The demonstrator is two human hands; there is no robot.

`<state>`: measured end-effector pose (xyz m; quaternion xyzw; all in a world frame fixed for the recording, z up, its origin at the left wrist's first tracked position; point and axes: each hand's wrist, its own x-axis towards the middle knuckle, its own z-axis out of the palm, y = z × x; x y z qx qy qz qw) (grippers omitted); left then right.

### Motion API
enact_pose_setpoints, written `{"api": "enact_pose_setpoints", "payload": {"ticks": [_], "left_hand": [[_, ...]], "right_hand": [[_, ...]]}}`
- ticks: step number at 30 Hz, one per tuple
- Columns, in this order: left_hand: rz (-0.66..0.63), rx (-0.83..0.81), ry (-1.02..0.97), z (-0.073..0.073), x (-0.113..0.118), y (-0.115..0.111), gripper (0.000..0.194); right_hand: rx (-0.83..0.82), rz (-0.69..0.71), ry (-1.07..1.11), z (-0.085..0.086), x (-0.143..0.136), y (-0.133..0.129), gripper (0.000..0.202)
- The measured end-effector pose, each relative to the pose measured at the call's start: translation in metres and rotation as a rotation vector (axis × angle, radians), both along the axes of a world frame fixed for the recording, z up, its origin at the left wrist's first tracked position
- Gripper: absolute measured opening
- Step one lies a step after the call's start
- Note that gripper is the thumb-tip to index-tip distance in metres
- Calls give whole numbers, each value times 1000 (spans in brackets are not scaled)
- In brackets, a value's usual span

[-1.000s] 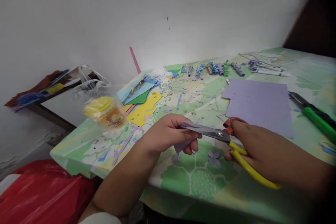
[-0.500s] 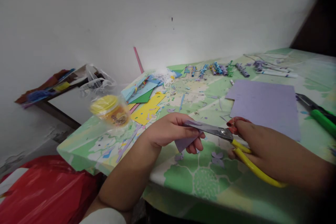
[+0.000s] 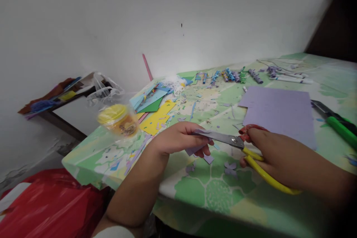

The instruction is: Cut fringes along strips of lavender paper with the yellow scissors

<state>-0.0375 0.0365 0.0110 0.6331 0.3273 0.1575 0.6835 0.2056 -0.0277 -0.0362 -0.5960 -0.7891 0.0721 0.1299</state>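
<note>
My left hand (image 3: 182, 139) pinches a small purple paper (image 3: 193, 151) at centre; my right hand (image 3: 272, 148) grips the scissors (image 3: 223, 138), blades against it. At nine o'clock, clear plastic (image 3: 135, 113) wraps a yellow-lidded jar (image 3: 118, 119), contents unclear.

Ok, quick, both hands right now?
Left hand: closed, pinching small purple paper.
Right hand: closed on the scissors' handles.
</note>
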Motion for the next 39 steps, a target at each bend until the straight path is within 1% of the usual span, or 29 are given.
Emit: {"api": "enact_pose_setpoints", "payload": {"ticks": [6, 11, 14, 17, 19, 22, 27, 30, 35, 39], "left_hand": [[28, 99, -18, -1, 4, -4, 12], [53, 147, 22, -1, 8, -8, 11], [123, 192, -9, -5, 11, -8, 14], [208, 286, -55, -10, 16, -9, 16], [227, 329, -61, -12, 18, -9, 16], [222, 345, -49, -12, 20, -12, 17], [204, 336, -1, -8, 21, -18, 20], [201, 339, -7, -6, 19, -19, 19], [142, 331, 22, -7, 17, -18, 18], [160, 308, 21, -7, 19, -21, 19]], "right_hand": [[-15, -9, 36, 2, 0, 0, 35], [2, -19, 51, 3, 2, 2, 36], [4, -46, 88, 6, 3, 2, 40], [0, -38, 110, 9, 3, 0, 41], [-8, -28, 117, 10, 2, -1, 40], [-48, -16, 148, 12, 0, -3, 38], [-156, 20, 201, 15, -4, -7, 28], [-159, 20, 219, 16, -4, -9, 29], [-181, 9, 213, 14, -4, -12, 32], [-146, -7, 241, 10, -3, -13, 37]]}}
